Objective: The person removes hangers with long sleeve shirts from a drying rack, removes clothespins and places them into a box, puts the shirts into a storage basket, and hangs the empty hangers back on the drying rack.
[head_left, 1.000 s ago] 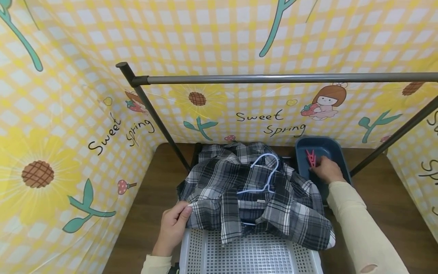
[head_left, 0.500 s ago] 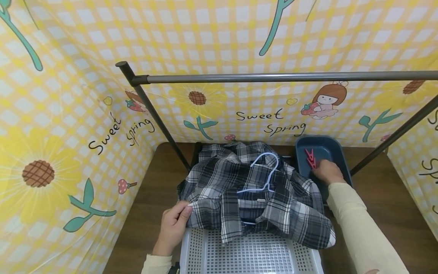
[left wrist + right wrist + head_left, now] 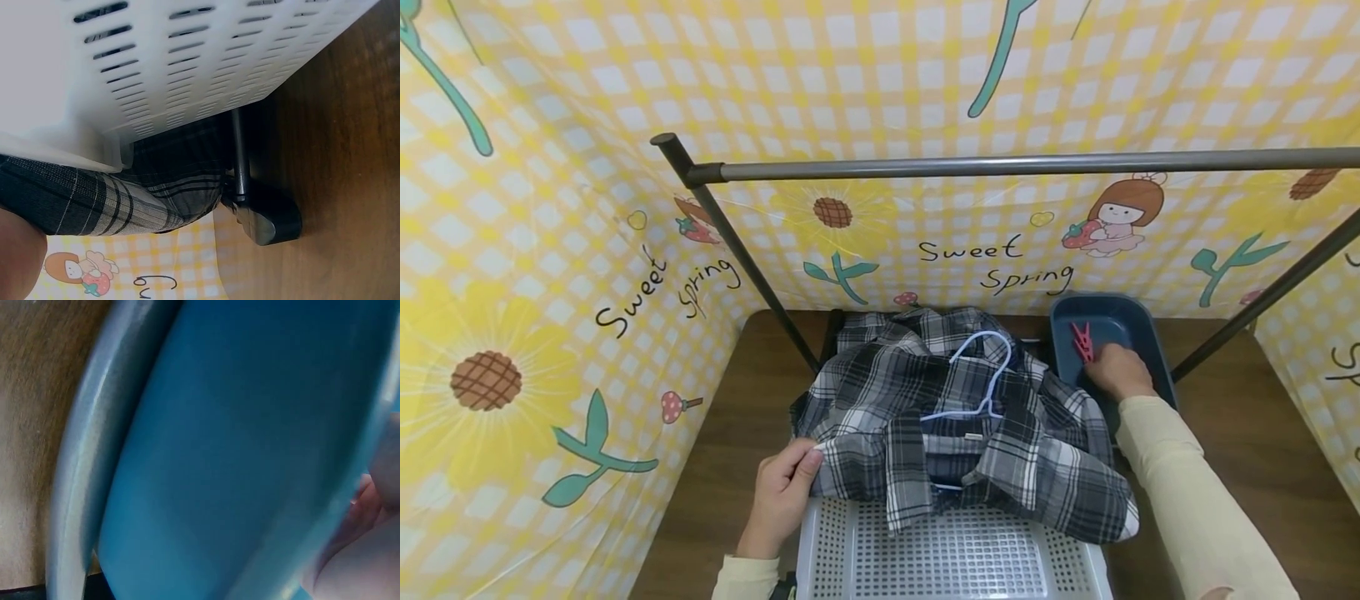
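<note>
The left hand (image 3: 781, 496) is clamped on the plaid shirt (image 3: 872, 383), thumb and fingers pinching its near left edge. The right hand (image 3: 1122, 372) reaches into the dark blue tub (image 3: 1108, 310), fingers bent down beside the lower end of a pink clip (image 3: 1083, 343); I cannot tell whether its fingertips close on the clip. The shirt lies bunched over the far part of the white basket (image 3: 955, 558), just left of the tub. A pale blue hanger (image 3: 988, 408) lies in the shirt, its hook showing above the fabric.

The right fingertips are hidden under the hand in the head view; in the right wrist view the tub's wall fills most of the picture and covers part of the hand, with blur along the rim. The left wrist view catches only a bit of the left hand at its edge. Most of the hanger's arms are covered by cloth. The basket is cut off at the bottom edge, and the rack (image 3: 985, 166) runs out at the right.

Against 0.5 s ago, the 2 hands keep their places: the left on the shirt, the right in the tub. The head view has shifted slightly, and the clip sits about where it was.
</note>
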`<state>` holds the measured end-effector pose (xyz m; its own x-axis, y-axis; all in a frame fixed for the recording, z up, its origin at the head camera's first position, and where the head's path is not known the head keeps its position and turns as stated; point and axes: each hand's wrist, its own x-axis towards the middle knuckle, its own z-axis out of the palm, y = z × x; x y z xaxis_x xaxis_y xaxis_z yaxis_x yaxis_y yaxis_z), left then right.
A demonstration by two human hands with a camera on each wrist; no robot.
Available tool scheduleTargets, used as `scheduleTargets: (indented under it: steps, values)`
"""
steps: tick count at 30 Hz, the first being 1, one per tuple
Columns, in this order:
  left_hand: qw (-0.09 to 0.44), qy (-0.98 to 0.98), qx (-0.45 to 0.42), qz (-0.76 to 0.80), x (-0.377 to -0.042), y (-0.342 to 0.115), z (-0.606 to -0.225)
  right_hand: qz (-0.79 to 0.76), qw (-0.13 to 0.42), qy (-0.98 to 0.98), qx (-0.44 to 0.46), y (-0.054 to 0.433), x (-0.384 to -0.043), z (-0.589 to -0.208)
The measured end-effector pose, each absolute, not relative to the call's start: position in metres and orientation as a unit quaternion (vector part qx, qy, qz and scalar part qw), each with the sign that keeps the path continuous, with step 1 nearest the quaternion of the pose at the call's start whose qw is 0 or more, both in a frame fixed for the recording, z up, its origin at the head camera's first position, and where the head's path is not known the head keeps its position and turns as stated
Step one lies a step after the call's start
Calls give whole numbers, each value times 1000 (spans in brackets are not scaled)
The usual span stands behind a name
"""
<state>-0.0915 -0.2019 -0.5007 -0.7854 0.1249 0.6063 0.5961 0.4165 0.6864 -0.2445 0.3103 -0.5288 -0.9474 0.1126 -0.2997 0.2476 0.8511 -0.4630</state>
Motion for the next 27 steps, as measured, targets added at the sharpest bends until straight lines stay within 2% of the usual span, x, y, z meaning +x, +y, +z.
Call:
scheduleTargets:
  steps: [21,27]
  values:
    - [229,-811,-220,-491,-91,-202,-498,-260,92,956,103,304,-251,-532]
    - [242,-806,-224,-491,-93,-202,-499,-256,74,958,101,303,-251,-535]
